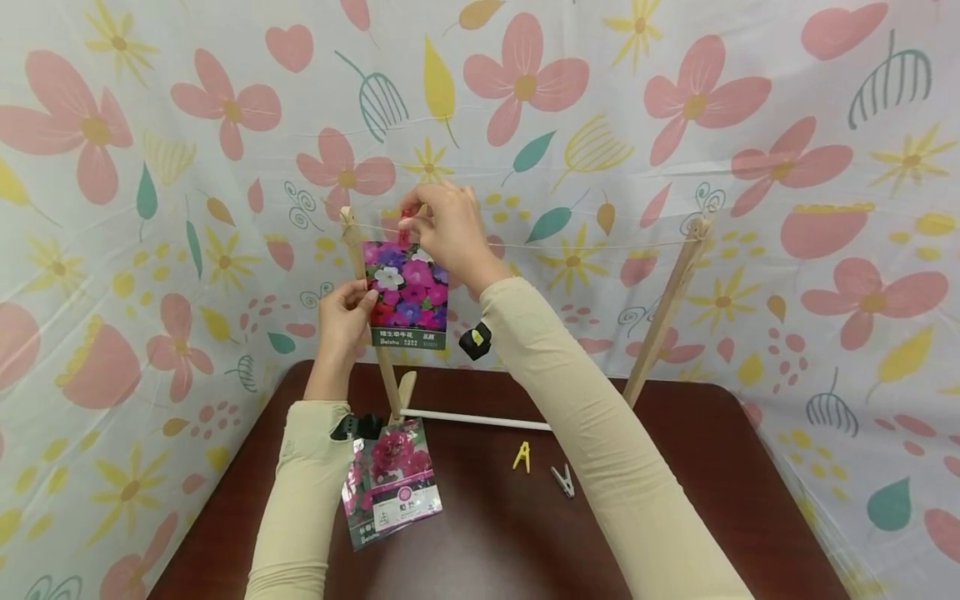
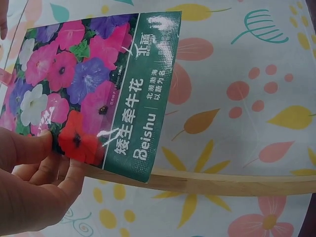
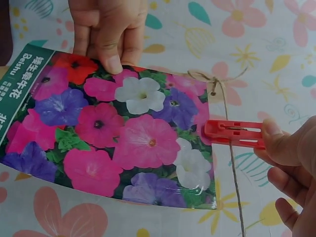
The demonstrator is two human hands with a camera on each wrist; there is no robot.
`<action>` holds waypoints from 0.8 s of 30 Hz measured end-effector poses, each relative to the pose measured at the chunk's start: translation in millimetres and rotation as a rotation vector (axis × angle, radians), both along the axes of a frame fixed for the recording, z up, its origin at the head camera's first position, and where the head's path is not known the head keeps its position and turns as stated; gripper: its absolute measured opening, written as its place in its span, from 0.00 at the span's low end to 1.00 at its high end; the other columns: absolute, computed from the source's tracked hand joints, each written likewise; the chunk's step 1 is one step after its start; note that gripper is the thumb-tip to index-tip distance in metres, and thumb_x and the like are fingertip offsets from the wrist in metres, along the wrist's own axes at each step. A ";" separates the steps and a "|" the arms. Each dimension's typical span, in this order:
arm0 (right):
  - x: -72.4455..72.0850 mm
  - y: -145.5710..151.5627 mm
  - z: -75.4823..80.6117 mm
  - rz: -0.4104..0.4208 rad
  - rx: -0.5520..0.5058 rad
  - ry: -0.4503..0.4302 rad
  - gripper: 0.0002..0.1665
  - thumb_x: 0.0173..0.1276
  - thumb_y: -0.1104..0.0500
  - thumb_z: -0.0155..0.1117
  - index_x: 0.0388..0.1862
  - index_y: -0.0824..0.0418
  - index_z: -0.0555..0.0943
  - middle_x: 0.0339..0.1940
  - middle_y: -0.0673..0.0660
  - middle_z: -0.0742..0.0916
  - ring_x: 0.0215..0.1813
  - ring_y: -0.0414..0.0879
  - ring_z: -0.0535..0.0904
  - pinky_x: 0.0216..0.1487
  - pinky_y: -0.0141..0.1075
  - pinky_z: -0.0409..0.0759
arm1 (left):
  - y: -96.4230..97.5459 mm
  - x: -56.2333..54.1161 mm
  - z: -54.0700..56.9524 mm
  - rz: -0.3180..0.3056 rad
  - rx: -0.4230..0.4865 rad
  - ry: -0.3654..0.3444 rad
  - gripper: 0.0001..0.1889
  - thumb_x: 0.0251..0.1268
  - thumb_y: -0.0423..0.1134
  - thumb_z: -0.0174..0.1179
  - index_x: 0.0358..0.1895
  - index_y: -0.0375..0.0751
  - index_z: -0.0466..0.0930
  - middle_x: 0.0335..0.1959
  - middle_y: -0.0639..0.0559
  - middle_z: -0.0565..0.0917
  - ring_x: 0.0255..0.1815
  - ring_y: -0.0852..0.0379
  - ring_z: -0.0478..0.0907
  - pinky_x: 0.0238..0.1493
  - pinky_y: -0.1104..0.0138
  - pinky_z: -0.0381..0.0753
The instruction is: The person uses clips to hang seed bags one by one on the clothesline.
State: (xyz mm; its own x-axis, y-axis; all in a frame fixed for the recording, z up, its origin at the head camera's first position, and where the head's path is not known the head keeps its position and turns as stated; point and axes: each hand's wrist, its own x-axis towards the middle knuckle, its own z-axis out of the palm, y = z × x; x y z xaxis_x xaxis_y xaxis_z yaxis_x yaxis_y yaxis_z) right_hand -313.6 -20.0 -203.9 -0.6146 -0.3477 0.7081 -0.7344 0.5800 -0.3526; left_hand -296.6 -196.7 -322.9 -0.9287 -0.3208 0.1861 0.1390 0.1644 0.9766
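A seed packet (image 1: 409, 296) printed with pink, purple and white flowers hangs at the left end of a thin string (image 3: 235, 182). My left hand (image 1: 347, 312) pinches the packet's left edge between thumb and fingers. In the right wrist view, a red clothespin (image 3: 234, 133) sits across the string with its tip over the packet's top edge. Thumb and fingers of my right hand (image 1: 450, 229) hold the handle end of that clothespin. Two more seed packets (image 1: 405, 471), overlapping, lie on the table below my left forearm.
Wooden posts, left (image 1: 387, 379) and right (image 1: 667, 308), carry the string, with a white rod (image 1: 480, 419) low between them. A yellow clothespin (image 1: 522, 457) and a grey clothespin (image 1: 562, 481) lie on the dark table (image 1: 495, 533). Behind hangs a flower-patterned cloth (image 1: 570, 167).
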 end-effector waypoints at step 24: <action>-0.9 -4.0 -0.5 -0.071 0.217 -0.086 0.14 0.67 0.51 0.63 0.48 0.55 0.83 0.46 0.49 0.86 0.51 0.44 0.75 0.51 0.41 0.61 | 1.0 -0.6 -0.1 0.017 0.047 0.058 0.14 0.69 0.33 0.57 0.53 0.29 0.77 0.41 0.47 0.79 0.39 0.62 0.72 0.43 0.73 0.72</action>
